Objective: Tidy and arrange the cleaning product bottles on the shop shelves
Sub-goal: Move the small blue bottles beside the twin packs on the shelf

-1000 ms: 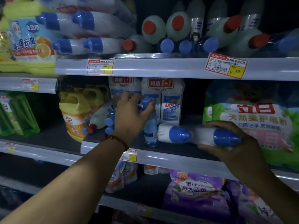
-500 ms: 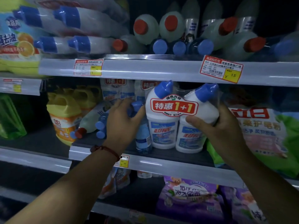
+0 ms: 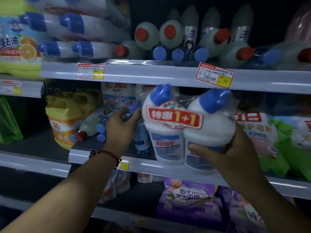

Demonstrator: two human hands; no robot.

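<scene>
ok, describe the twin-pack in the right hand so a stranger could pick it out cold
Start at the middle shelf, the one whose front rail runs under both hands. Just right of its centre, the right hand holds the twin-pack upright at the shelf's front edge: two white bottles with blue caps, shrink-wrapped together. Unlike similar packs standing behind, it is frontmost, with a red "1+1" banner across both necks.

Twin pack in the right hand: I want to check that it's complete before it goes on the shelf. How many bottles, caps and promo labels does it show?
White bottles: 2
Blue caps: 2
Red "1+1" promo label: 1
Total: 5 parts in the twin pack
</scene>
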